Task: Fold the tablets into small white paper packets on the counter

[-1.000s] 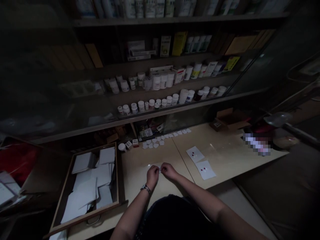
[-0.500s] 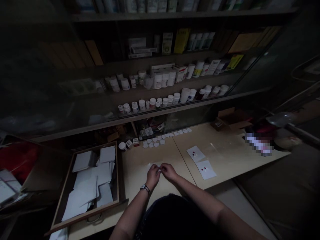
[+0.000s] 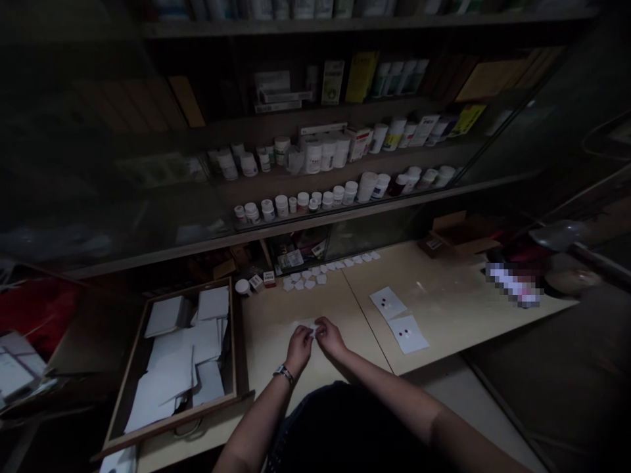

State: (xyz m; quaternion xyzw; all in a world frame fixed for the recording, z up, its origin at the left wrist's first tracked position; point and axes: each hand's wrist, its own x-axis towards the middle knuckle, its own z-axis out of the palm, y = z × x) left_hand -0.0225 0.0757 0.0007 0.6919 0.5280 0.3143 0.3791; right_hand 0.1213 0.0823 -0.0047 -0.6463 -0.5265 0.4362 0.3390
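Note:
My left hand, with a watch on its wrist, and my right hand meet above the table. Both are closed, fingertips pinching a small piece of white paper between them. Its inside is hidden. To the right lie two flat paper squares, the farther one slightly overlapped or touching. Each bears a few small pills, dark red and pale. Beyond my hands, several small folded paper packets lie in rows along the back of the table.
At the left an open wooden drawer holds stacks of white paper. Small boxes and a white jar stand behind it. Shelves of medicine bottles rise at the back. An open cardboard box sits at the far right.
More of the white paper shows between my fingertips now. My right fingers have risen slightly. The whole view has shifted a little; the pills and packets lie as before.

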